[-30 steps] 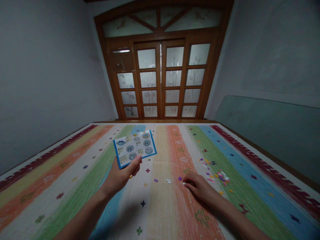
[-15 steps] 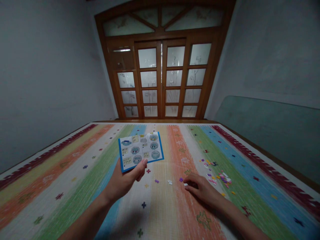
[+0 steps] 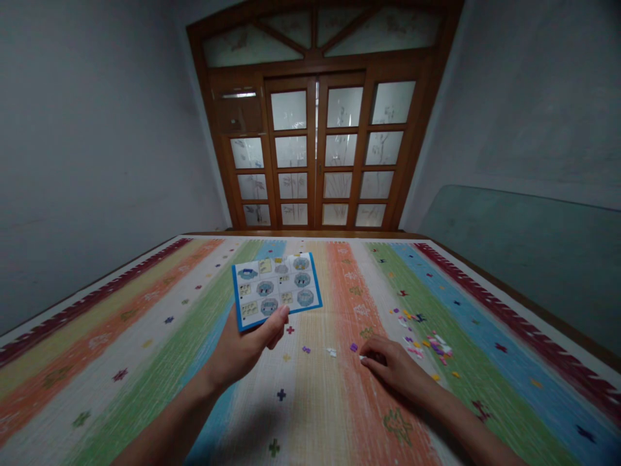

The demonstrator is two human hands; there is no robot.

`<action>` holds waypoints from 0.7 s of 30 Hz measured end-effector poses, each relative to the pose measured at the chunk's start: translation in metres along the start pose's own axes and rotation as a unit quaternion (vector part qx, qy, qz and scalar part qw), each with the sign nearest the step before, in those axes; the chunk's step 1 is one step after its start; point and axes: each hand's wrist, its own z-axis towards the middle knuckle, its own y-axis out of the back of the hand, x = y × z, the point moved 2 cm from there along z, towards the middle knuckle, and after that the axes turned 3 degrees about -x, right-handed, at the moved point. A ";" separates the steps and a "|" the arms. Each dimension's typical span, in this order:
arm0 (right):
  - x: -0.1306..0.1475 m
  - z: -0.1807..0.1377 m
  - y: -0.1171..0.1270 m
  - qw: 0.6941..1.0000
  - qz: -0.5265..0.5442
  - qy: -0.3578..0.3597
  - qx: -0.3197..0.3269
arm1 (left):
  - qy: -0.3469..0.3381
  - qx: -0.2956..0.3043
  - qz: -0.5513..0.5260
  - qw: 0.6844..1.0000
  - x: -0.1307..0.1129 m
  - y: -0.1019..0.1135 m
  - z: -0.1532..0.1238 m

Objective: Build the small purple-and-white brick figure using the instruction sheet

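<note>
My left hand (image 3: 250,349) grips a blue-edged instruction sheet (image 3: 279,289) by its lower edge, thumb on the front. Printed step pictures of a round, light-blue model face me. My right hand (image 3: 388,362) rests low over the orange stripe, its thumb and index finger pinched on a small white building brick (image 3: 363,357) that is mostly hidden. Just left of those fingertips lies a purple brick (image 3: 354,347). Farther left are a few white bricks (image 3: 332,352) and another small purple brick (image 3: 306,349).
A loose pile of white, pink, purple and yellow bricks (image 3: 439,344) lies beyond my right hand, with stray yellow ones nearer. The striped, patterned cloth (image 3: 310,414) covers the table. Behind stand wooden doors (image 3: 317,149); a pale green panel (image 3: 514,252) leans at the right.
The view has shifted very slightly. Both hands keep their holds, and the sheet and bricks look otherwise the same.
</note>
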 end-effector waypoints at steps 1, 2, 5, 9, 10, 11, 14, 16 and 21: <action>0.000 0.000 0.000 1.000 0.000 0.000 -0.003 | -0.003 0.001 -0.003 1.000 0.000 0.000 0.000; -0.001 0.000 0.000 1.000 -0.001 0.001 -0.005 | -0.005 0.004 -0.005 1.000 0.000 0.000 0.000; -0.003 0.000 -0.001 1.000 -0.002 0.006 -0.009 | -0.008 0.004 -0.013 1.000 -0.001 -0.001 -0.001; -0.003 0.000 -0.002 1.000 -0.004 0.010 -0.004 | -0.003 0.005 -0.011 1.000 -0.001 -0.002 -0.003; -0.003 0.000 -0.001 1.000 -0.004 0.011 -0.004 | -0.001 0.007 -0.011 1.000 -0.001 -0.002 -0.003; -0.002 0.000 -0.001 1.000 -0.004 0.011 -0.003 | 0.000 0.010 -0.010 1.000 -0.002 -0.002 -0.003; -0.001 0.000 -0.001 1.000 -0.004 0.008 -0.003 | 0.000 0.016 -0.009 1.000 -0.003 -0.003 -0.001; -0.001 0.000 -0.001 1.000 -0.003 0.008 -0.003 | 0.002 0.020 -0.006 1.000 -0.005 -0.003 -0.001; -0.003 0.000 -0.002 1.000 -0.001 0.008 0.000 | 0.011 0.025 0.002 1.000 -0.006 -0.004 -0.001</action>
